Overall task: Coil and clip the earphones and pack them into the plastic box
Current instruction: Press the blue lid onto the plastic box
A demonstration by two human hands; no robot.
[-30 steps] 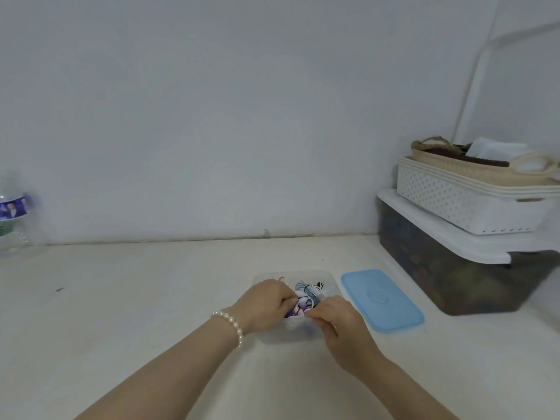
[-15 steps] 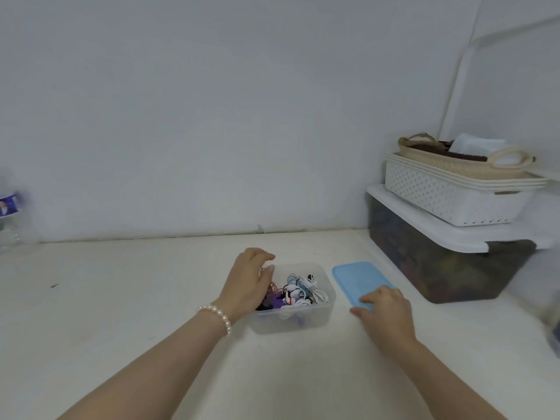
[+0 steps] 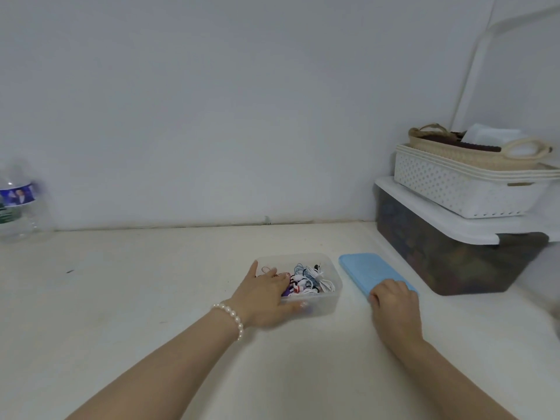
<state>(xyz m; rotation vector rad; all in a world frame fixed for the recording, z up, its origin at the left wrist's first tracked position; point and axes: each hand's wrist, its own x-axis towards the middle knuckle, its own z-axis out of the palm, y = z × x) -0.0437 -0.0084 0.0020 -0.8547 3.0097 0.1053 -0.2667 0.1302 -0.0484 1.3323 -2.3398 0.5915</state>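
A pale grey wall point(image 3: 212, 101) rises behind a cream table point(image 3: 136, 298) that fills the lower half of the view. Beyond and to the right of the right hand stands a dark storage bin point(image 3: 448, 262) with a white lid, carrying a white perforated basket point(image 3: 454, 189) with a woven tan basket point(image 3: 472, 153) stacked in it. Far to the left of the left hand, at the table's back edge, stands a clear water bottle point(image 3: 18, 207) with a blue label. Between the two hands sits the clear plastic box point(image 3: 328, 301), uncovered, with the coiled earphones point(image 3: 309, 280) bundled inside it in white, blue and dark cords. The left hand point(image 3: 266, 295) grips the box's left side, fingers reaching over the rim into the box and thumb pressed along the near wall; a pearl bracelet point(image 3: 231, 318) circles its wrist. Just right of the box lies the blue lid point(image 3: 363, 272) flat on the table, and the right hand point(image 3: 394, 301) has its fingers curled over the lid's near end, taking hold of it.
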